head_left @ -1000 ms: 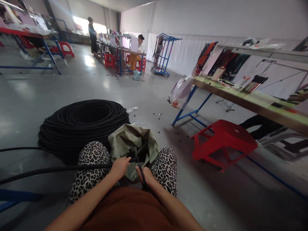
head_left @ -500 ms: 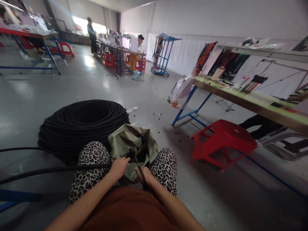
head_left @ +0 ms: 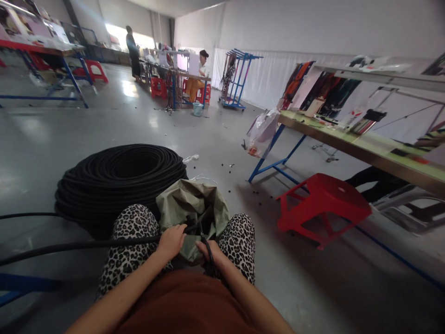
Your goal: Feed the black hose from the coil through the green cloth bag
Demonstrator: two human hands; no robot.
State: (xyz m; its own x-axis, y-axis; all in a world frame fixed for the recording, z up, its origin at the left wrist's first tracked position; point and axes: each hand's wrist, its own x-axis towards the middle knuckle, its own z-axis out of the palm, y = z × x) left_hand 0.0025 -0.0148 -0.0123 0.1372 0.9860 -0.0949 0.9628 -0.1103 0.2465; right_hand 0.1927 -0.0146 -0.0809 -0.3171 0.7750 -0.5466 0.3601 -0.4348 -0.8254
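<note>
Black hose (head_left: 79, 244): one strand enters from the left edge and runs across the lap to the left hand (head_left: 172, 241). Left hand is closed around the strand near its end, fingers curled over it, just above the mouth of the green sack (head_left: 189, 204). Behind it, on the floor, sits the large black coil (head_left: 120, 181), touching the left knee of the leopard-print trousers (head_left: 130, 232).

Right hand (head_left: 210, 254): closed around the dark handles of a cutting tool (head_left: 205, 239), whose tip points up toward the hose end held by the left hand. Cannot tell how far the blades are apart.

Change over the last second: small. The left hand has shifted slightly right along the strand; the tool's handles now bow outward more than before, and the tip sits closer to the hose end. Judgement: the tool is being worked at the hose end, over the sack.

Further right: red stool (head_left: 323, 204) on the grey floor, well apart from the hands; long workbench (head_left: 365, 148) beyond it. Other people at a far table, not involved.
</note>
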